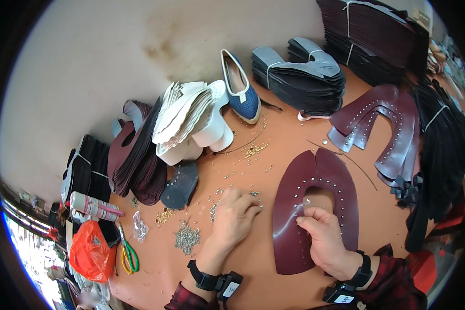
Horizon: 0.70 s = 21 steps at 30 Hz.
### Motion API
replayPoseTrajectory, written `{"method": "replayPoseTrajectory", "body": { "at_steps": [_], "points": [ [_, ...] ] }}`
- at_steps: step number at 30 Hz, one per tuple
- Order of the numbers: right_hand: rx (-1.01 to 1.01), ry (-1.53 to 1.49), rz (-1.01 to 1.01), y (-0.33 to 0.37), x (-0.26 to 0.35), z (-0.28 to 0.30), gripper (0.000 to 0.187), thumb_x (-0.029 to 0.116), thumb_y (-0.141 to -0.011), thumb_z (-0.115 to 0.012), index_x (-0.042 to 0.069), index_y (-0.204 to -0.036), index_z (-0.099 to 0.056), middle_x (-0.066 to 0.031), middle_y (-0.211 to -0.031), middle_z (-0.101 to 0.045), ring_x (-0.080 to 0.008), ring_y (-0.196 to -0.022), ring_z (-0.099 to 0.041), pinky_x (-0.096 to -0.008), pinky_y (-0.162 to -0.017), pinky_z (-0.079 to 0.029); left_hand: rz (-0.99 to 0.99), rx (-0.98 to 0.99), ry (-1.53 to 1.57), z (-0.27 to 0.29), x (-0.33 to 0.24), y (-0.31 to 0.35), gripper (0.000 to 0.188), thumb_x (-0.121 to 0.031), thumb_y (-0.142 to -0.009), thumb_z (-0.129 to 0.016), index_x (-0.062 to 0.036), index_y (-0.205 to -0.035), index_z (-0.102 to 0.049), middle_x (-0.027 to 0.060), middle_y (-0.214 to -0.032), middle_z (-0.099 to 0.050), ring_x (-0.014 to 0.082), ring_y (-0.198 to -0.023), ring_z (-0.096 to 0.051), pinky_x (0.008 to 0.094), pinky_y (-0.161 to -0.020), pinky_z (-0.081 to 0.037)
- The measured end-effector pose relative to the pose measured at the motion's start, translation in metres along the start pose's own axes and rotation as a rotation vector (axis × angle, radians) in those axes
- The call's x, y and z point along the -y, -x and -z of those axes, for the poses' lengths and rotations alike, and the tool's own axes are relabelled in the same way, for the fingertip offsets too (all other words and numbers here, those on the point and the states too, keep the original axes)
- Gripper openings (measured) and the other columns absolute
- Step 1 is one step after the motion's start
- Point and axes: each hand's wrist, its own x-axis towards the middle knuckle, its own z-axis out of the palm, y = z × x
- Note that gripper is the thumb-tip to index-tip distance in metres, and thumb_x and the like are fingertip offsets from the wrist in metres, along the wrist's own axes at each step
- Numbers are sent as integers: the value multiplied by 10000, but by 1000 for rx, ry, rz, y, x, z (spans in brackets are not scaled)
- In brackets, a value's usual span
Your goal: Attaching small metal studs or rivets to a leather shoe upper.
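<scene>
A maroon leather shoe upper piece (289,243), U-shaped with a row of silver studs round its inner cutout, lies on the table in front of me. My right hand (325,237) is closed in a pinch at the inner edge of its left arm, thumb uppermost; the fingertips are partly hidden. To the left of the piece, my left hand (234,216) rests low over the table, its fingers curled together beside scattered silver studs (212,211). Whatever those fingers hold is hidden. A denser heap of silver studs (187,237) sits left of that forearm.
Gold studs (165,215), green-and-yellow scissors (128,253) and a red plastic bag (92,252) lie left. Behind stand white cut pieces (183,113), a blue shoe (244,103) and tied dark stacks (299,82). Studded maroon pieces (398,124) lie at right.
</scene>
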Motion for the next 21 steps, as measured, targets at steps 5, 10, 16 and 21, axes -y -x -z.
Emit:
{"method": "replayPoseTrajectory", "body": {
  "at_steps": [5,10,16,21],
  "points": [
    [-13,-2,16,1,0,0,74,-6,-790,-537,-22,-861,-552,-29,-773,-579,-58,-685,-522,-192,-625,-431,11,-36,-47,-4,-3,-3,104,-53,-657,-650,-53,-758,-623,79,-742,-503,252,-754,-488,346,-639,-427],
    [-2,-41,-30,2,3,-3,57,-30,-766,-537,20,-783,-559,-15,-765,-572,-63,-688,-511,-195,-651,-415,-22,17,-154,-6,-5,-5,99,-50,-678,-631,-48,-776,-629,82,-768,-506,256,-758,-484,351,-642,-426],
    [-7,-7,-17,4,4,-4,53,-26,-769,-537,20,-776,-560,-3,-747,-560,-60,-677,-503,-195,-644,-411,-4,24,-162,-7,-8,-4,98,-48,-700,-608,-42,-795,-631,93,-782,-509,261,-759,-484,352,-639,-425],
    [-11,-6,-12,2,3,-3,50,-15,-764,-547,23,-788,-570,5,-743,-558,-48,-657,-481,-183,-619,-385,0,-101,-107,0,-9,0,104,-40,-674,-637,-41,-777,-624,86,-763,-510,262,-750,-499,347,-622,-433]
  ]
}}
